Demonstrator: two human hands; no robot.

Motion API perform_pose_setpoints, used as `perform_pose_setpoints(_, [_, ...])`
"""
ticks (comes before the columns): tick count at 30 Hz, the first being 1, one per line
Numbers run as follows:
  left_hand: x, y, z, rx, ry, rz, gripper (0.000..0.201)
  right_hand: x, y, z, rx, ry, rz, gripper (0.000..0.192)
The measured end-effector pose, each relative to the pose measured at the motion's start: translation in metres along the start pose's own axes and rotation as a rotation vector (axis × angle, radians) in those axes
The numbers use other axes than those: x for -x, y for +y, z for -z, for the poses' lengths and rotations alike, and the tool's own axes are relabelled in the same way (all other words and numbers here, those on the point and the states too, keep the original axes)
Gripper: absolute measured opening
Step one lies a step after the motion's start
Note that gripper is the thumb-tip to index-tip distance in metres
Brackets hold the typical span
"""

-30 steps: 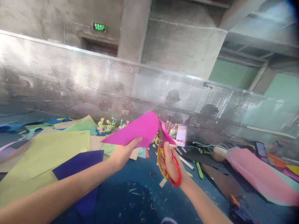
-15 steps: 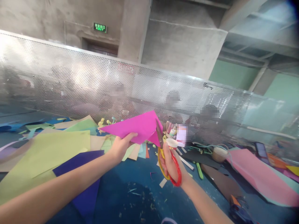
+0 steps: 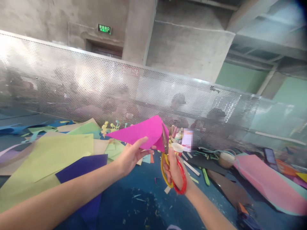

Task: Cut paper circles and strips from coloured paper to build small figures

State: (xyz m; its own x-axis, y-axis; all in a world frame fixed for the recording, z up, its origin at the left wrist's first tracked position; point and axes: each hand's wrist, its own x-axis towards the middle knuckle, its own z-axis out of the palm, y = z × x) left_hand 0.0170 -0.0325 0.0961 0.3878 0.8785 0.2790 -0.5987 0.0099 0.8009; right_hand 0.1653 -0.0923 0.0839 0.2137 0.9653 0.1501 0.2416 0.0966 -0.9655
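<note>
Above the counter (image 3: 148,195): left hand (image 3: 130,156) grip pinching pink paper (image 3: 141,132); right hand (image 3: 174,168) grip closed through scissors (image 3: 169,159), blades biting paper's right edge, mid-cut.

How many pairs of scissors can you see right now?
1: the scissors with red and yellow handles, in the right hand, blades at the pink paper. More may lie hidden under the loose sheets.
</note>
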Motion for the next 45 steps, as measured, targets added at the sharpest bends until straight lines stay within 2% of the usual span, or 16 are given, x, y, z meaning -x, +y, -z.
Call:
perform_pose_setpoints(4, [0.005, -0.003, -0.001, -0.231, -0.188, -0.001, 0.029, 0.001, 0.001, 0.001, 0.0, 0.001, 0.027, 0.057])
perform_pose_setpoints(9, [0.007, -0.004, 0.0, -0.444, -0.21, -0.054, 0.034, 0.004, 0.003, -0.006, -0.004, 0.012, 0.025, 0.059])
perform_pose_setpoints(11, [0.009, -0.005, -0.001, -0.469, -0.183, -0.067, 0.03, 0.007, 0.003, -0.011, 0.041, 0.006, 0.042, 0.06])
perform_pose_setpoints(12, [0.01, -0.005, -0.001, -0.478, -0.133, -0.078, 0.025, 0.009, 0.003, -0.013, 0.057, -0.004, 0.058, 0.06])
perform_pose_setpoints(14, [0.01, -0.006, 0.0, -0.477, 0.034, -0.127, 0.017, 0.013, 0.003, -0.016, 0.071, -0.038, 0.092, 0.058])
perform_pose_setpoints(16, [0.007, -0.006, 0.001, -0.431, 0.192, -0.181, 0.019, 0.017, 0.002, -0.018, 0.067, -0.068, 0.119, 0.055])
perform_pose_setpoints(18, [0.005, -0.005, 0.0, -0.353, 0.238, -0.202, 0.023, 0.019, 0.0, -0.019, 0.068, -0.081, 0.14, 0.055])
perform_pose_setpoints(21, [0.002, -0.003, -0.003, -0.253, 0.184, -0.187, 0.023, 0.02, -0.003, -0.018, 0.053, -0.122, 0.146, 0.053])
perform_pose_setpoints(25, [0.005, -0.003, -0.006, -0.225, 0.145, -0.143, 0.023, 0.019, -0.004, -0.017, 0.006, -0.125, 0.107, 0.051])
perform_pose_setpoints(30, [0.008, -0.006, -0.005, -0.268, 0.1, -0.132, 0.021, 0.014, 0.001, -0.015, -0.005, -0.131, 0.1, 0.052])
perform_pose_setpoints(38, [0.004, -0.008, 0.001, -0.433, 0.08, -0.168, 0.025, 0.012, 0.004, -0.013, 0.099, -0.124, 0.124, 0.058])
perform_pose_setpoints(45, [0.006, -0.005, -0.003, -0.436, 0.072, -0.172, 0.023, 0.009, 0.012, -0.009, 0.146, -0.105, 0.187, 0.059])
